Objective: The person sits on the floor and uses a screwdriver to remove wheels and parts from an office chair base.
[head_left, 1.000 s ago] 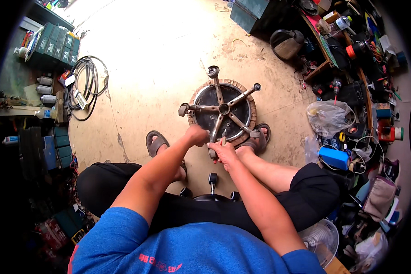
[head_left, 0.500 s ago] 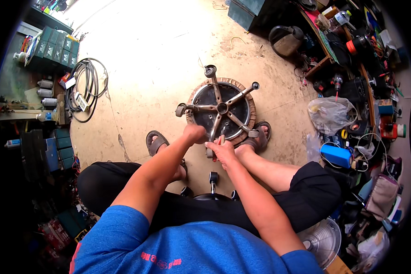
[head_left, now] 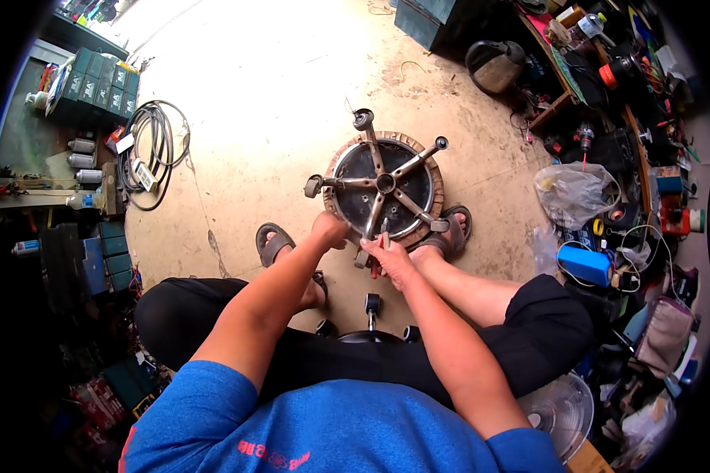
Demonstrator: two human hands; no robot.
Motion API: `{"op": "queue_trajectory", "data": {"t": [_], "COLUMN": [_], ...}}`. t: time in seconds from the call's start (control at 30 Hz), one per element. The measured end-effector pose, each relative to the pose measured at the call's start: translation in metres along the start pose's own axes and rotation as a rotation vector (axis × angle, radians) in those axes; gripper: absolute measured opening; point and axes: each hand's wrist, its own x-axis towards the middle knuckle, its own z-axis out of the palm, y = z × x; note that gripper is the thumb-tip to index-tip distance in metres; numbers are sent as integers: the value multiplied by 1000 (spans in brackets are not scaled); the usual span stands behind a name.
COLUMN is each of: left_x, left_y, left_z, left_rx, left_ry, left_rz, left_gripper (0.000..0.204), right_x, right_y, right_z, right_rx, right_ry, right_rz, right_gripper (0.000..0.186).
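Note:
A metal five-legged caster base point(head_left: 385, 184) lies on a round, dark seat with a worn brown rim point(head_left: 333, 158). Casters sit on several leg ends, while the far-right leg ends in a small round tip without a visible wheel. My left hand point(head_left: 330, 230) is curled closed at the near-left rim, beside the near leg point(head_left: 373, 217); what its fingers hold is hidden. In my right hand point(head_left: 390, 264) is a pair of pliers with red handles point(head_left: 375, 271), jaws pointing away from me, close to the near leg's end point(head_left: 362, 258).
Between my legs stands another wheeled base point(head_left: 371, 315). A coiled black cable point(head_left: 155, 158) lies at left near stacked green boxes point(head_left: 99, 87). On the right are a cluttered shelf, a plastic bag point(head_left: 572, 193), a blue block point(head_left: 584, 266) and a fan point(head_left: 564, 414).
My right hand has turned slightly, so more of the pliers' jaws and red handles shows. My left hand stays at the rim. The whole view has shifted slightly.

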Motion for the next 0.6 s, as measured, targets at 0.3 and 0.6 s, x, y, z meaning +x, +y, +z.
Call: {"op": "queue_trajectory", "data": {"t": [0.3, 0.6], "left_x": [-24, -71], "left_y": [62, 149], "left_z": [-27, -56], "left_rx": [256, 325], "left_ry": [19, 162], "left_rz": [-19, 200], "left_gripper": [25, 17], "right_x": [8, 5], "right_y": [2, -5], "right_z": [-1, 3], "right_rx": [-67, -41], "right_ry": [87, 57], "right_rz": [-10, -17], "right_gripper": [39, 36]}}
